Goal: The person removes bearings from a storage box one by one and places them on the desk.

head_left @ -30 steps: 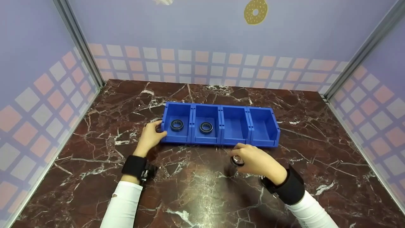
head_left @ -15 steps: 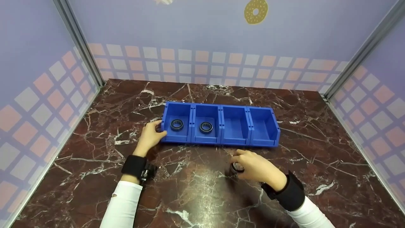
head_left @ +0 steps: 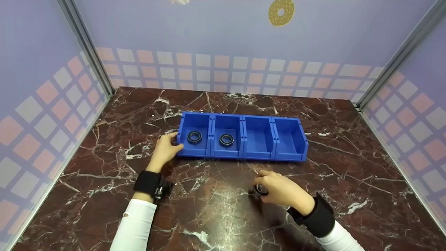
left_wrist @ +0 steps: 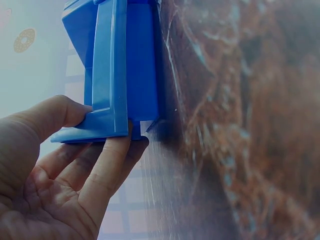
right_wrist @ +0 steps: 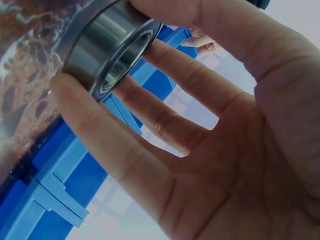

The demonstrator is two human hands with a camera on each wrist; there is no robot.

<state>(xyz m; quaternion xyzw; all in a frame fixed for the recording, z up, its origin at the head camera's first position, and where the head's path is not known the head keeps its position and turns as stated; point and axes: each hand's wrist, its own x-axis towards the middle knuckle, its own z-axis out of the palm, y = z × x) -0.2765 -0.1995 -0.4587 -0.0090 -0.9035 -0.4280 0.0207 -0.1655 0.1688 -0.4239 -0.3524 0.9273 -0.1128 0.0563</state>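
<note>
At the left end of a row of blue bins [head_left: 259,156], my left hand [head_left: 165,150] grips the side wall, thumb inside and fingers outside, as the left wrist view shows. My right hand [head_left: 280,188], in front of the third bin, pinches a metal ball bearing [right_wrist: 107,42] between thumb and fingers. That bearing looks tilted and close to the tabletop; whether it touches is not plain. One bearing [head_left: 194,142] lies flat in the leftmost bin, and another bearing [head_left: 227,144] lies in the second. No bearing shows in the two right-hand bins.
The bins stand joined side by side on a dark red marbled table [head_left: 209,209]. Lilac panels with pink and white squares [head_left: 240,66] enclose the back and both sides, with grey metal posts [head_left: 87,45] at the corners.
My right hand has drawn back from the bins toward the table's front, lowering a little, with the bearing still pinched. The left hand and the bins have stayed put.
</note>
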